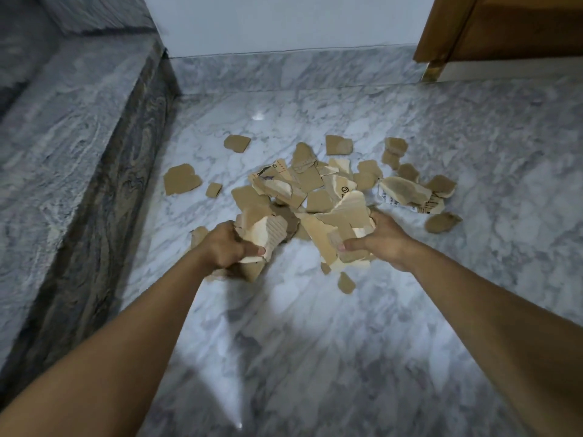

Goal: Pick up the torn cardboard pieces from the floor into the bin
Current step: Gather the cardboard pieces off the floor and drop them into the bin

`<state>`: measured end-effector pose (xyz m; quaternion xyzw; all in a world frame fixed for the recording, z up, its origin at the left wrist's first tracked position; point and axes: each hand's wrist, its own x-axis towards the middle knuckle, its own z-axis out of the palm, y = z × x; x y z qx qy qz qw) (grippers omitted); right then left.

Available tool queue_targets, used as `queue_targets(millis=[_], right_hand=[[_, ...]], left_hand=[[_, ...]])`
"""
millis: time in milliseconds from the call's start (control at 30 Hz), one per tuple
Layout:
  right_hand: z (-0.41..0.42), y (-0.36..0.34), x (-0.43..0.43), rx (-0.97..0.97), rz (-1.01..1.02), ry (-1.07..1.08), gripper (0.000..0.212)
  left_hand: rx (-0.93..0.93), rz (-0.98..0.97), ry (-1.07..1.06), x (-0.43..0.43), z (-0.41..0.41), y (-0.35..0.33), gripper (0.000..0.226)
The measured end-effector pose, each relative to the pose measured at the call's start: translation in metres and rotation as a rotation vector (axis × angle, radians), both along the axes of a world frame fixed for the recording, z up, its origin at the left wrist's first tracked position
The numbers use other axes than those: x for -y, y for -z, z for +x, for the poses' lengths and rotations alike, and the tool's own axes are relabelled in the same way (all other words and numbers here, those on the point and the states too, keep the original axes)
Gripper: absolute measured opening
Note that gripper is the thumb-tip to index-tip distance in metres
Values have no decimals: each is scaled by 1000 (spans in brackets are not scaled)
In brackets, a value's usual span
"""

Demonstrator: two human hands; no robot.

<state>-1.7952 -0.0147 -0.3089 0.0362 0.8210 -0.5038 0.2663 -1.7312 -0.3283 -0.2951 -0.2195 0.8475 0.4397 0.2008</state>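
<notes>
A heap of torn brown cardboard pieces (310, 184) lies on the marble floor (315, 342) in the middle of the view. My left hand (225, 246) is closed around a bunch of cardboard pieces (266, 234) at the heap's near left side. My right hand (383, 239) grips another bunch of pieces (342, 225) at the near right side. Loose scraps lie around the heap, one large piece (181, 179) to the left and a small scrap (346, 282) nearest to me. No bin is in view.
A raised grey marble step (72, 121) runs along the left side. A white wall (284, 20) closes the far end. A brown wooden door (504, 29) stands at the far right corner. Bare floor stretches between me and the heap.
</notes>
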Motion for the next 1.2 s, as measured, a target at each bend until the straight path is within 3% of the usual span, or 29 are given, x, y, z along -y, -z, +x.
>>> queue_targets(millis=[33,100,200,300,433,600,733,800,1000,1100,1200], right_hand=[[-6,-2,7,-7,6,1,63],[-14,5,23,-16,45,2,61],[-18,23,46,-98,217,-24,78],[-21,41,57,-104,216,17,95],[-22,50,60,-94,197,40,94],[-13,36,70,-158,212,-13,90],[-6,34,71,-197,250,-48,65],[-2,30,68,-176,207,-59,65],[-18,9,8,-17,-109,212,73],[-18,-5,-38,65,-213,181,66],[0,-10,-74,175,-187,84,58]], left_hand=[[25,-44,9,3,-5,-1,83],[92,-88,42,1,-12,8,80],[124,-244,97,-6,-18,31,66],[74,-331,71,-9,-17,47,50],[48,-278,-52,-12,-13,54,42],[42,17,-199,-9,-6,41,43],[64,183,-255,-6,-1,32,40],[69,207,-237,-6,2,30,41],[68,153,-2,-24,-5,9,31],[69,93,154,-40,-23,1,39],[112,-28,423,-68,-45,4,50]])
